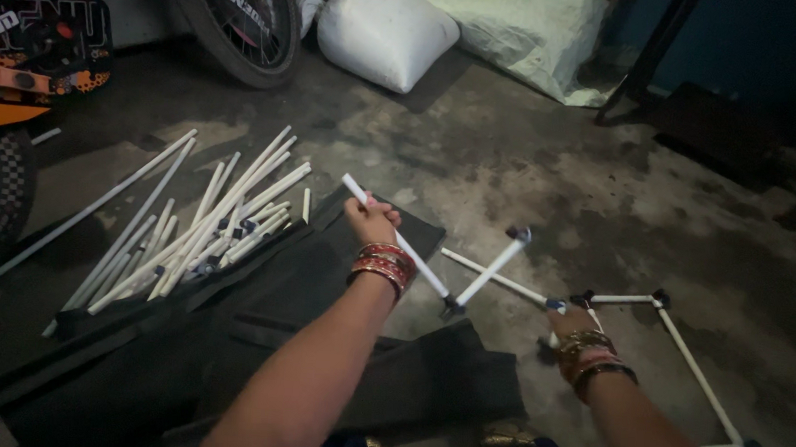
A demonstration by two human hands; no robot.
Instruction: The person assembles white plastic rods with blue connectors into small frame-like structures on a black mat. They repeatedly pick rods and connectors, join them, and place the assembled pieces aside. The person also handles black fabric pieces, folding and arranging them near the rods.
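White plastic tube, thin and straight [397, 237], sits clenched in our left hand [371, 220] near its upper end, raised off the floor so that its lower end meets a black corner joint [451, 303] at about five o'clock from the fist. From that joint a second white tube [492, 268] angles up toward one o'clock, ending in a dark cap. Our right hand [576, 319], at three o'clock from the left, rests low on the white tube frame lying on the concrete floor [675, 360], apparently pinning it down; whether its fingers close round a tube we cannot tell. Red and gold bangles [383, 265] ring both wrists. Beneath our forearms lie sheets of black fabric [317, 338], and at nine o'clock a loose pile of white tubes [204, 230] is kept within reach. At twelve o'clock a plump white sack [384, 29] leans by a bicycle wheel [240, 21]; at ten o'clock sits an orange and black panel with pale lettering [31, 45].
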